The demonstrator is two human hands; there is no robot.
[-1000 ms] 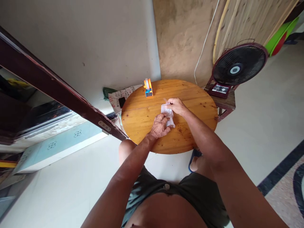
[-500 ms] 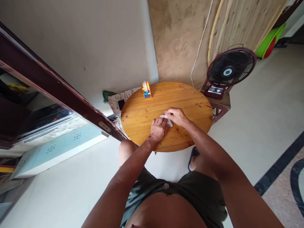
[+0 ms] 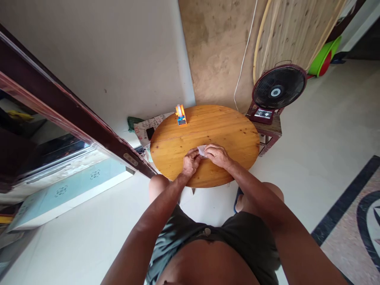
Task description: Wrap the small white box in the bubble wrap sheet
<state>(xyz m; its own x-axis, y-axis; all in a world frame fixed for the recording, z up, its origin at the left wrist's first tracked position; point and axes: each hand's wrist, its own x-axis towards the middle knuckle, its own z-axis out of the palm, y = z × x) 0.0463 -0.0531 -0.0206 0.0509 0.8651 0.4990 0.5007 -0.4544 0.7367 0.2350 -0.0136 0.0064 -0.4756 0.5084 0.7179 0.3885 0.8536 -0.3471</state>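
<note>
Both of my hands meet over the near half of a round wooden table [image 3: 231,130]. My left hand [image 3: 190,163] and my right hand [image 3: 217,155] have their fingers closed on a small white, crumpled piece of plastic or paper [image 3: 202,150]; only a small part of it shows between them. At the table's far left edge stands an orange and blue tape dispenser [image 3: 181,114], well away from my hands.
A dark standing fan [image 3: 278,87] sits on a small stool [image 3: 268,130] right of the table. A dark wooden door frame [image 3: 74,114] runs along the left. Papers [image 3: 147,126] lie on the floor behind the table. A white cable [image 3: 242,67] hangs down the wall.
The white piece lay spread flat on the table a second ago. It has since been gathered small between both hands, which have drawn back toward the near edge of the table.
</note>
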